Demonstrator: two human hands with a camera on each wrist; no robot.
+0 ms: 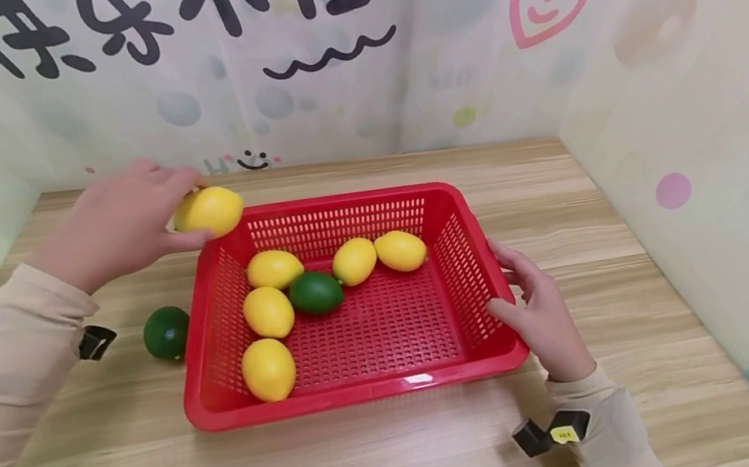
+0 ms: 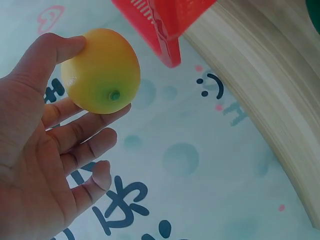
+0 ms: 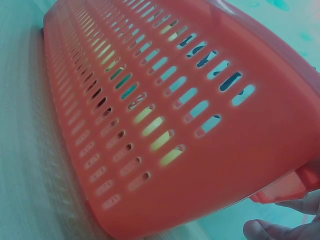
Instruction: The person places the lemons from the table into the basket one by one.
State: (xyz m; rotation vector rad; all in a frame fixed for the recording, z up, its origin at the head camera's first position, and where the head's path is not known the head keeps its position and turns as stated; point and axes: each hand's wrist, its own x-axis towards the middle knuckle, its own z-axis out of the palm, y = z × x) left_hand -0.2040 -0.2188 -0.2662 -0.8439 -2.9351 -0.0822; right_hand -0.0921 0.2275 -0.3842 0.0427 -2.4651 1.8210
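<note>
A yellow lemon [image 1: 211,212] is held between the thumb and fingers of my left hand [image 1: 127,221], above the back left corner of a red plastic basket [image 1: 364,391]. In the left wrist view, the lemon [image 2: 102,72] shows a small green tip, and the last fingers of the hand [image 2: 45,145] stay off it. My right hand [image 1: 544,312] grips the basket's right rim, thumb over the edge and fingers outside. Inside the basket lie several yellow lemons [image 1: 269,370] and one dark green lime [image 1: 316,292]. The right wrist view shows mostly the slotted wall [image 3: 165,200].
A second dark green lime [image 1: 167,333] sits on the wooden table [image 1: 383,463], just outside the basket's left wall. Behind the table rises a printed backdrop [image 1: 353,105] with dark lettering, and light panels stand at both sides.
</note>
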